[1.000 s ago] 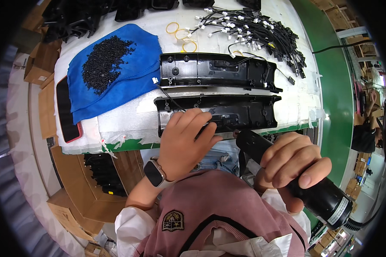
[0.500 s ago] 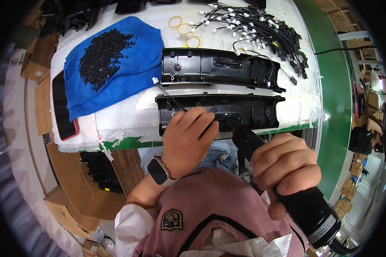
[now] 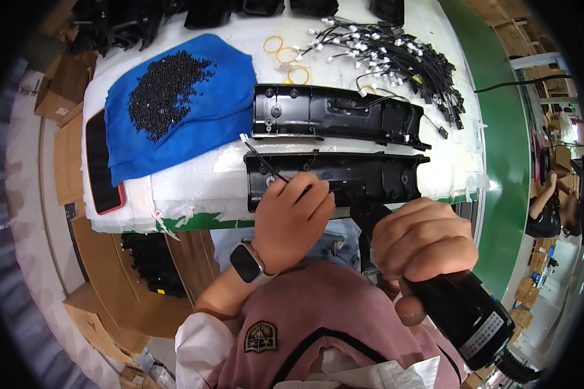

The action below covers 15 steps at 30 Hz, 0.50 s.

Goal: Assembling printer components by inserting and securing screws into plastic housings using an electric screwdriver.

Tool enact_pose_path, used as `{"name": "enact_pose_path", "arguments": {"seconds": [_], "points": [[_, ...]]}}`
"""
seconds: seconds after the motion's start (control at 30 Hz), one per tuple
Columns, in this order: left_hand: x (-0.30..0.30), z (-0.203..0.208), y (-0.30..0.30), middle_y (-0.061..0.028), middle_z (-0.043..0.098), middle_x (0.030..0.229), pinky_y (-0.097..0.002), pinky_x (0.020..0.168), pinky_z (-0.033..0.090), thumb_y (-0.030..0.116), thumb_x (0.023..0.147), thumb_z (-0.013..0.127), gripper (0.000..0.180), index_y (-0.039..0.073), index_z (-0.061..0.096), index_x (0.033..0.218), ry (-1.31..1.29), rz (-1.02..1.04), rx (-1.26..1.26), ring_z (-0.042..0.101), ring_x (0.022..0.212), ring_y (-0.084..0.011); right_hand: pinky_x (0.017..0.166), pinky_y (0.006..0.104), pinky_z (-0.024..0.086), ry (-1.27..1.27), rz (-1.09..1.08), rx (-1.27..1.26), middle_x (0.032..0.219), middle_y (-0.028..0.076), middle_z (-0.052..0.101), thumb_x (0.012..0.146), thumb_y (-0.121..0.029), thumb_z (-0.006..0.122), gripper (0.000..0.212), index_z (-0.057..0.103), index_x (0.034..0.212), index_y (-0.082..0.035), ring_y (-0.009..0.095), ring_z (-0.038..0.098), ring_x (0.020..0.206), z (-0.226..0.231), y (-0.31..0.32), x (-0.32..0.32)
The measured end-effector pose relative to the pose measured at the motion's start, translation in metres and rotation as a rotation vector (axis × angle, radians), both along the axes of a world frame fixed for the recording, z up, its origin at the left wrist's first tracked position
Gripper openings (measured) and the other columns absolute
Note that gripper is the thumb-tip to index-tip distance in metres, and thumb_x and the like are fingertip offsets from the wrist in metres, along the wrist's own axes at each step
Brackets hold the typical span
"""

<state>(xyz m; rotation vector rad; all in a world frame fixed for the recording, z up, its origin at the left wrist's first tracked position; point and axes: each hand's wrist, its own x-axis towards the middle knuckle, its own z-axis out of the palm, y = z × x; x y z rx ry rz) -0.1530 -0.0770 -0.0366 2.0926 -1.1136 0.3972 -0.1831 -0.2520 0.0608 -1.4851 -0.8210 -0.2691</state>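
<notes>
The right hand (image 3: 425, 240), fingers wrapped around a black electric screwdriver (image 3: 464, 314), has brought its nose in to the nearer black plastic shell (image 3: 394, 179), seemingly within working reach, while the left hand's (image 3: 291, 227) curled fingers cover a cable (image 3: 261, 157), their grip hidden.

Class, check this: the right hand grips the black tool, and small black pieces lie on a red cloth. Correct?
Red is wrong: the head view shows small black pieces on a blue cloth. The right hand does grip the black tool.
</notes>
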Motion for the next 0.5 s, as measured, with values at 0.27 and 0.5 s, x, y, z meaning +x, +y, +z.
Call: {"name": "enact_pose_path", "arguments": {"seconds": [0.27, 0.5], "points": [[0.006, 0.038, 0.001, -0.0053, 0.06, 0.088, -0.0343, 0.064, 0.044, 0.008, 0.065, 0.068, 0.02, 0.004, 0.062, 0.084, -0.071, -0.001, -0.014, 0.059, 0.085, -0.0233, 0.033, 0.0318, 0.046, -0.255, 0.372, 0.777, 0.051, 0.011, 0.058, 0.078, -0.006, 0.075, 0.022, 0.055, 0.085, 0.003, 0.019, 0.055, 0.038, 0.035, -0.021, -0.029], [0.062, 0.064, -0.025, -0.006, 0.063, 0.085, -0.0378, 0.066, 0.048, 0.011, 0.064, 0.075, 0.023, 0.004, 0.064, 0.082, -0.052, -0.027, 0.11, 0.059, 0.081, -0.026, 0.048, 0.0365, 0.053, -0.017, 0.24, 0.494, 0.063, 0.013, 0.061, 0.08, -0.013, 0.076, 0.03, 0.054, 0.094, 0.002, 0.025, 0.062, 0.05, 0.03, -0.055, -0.046]]}}
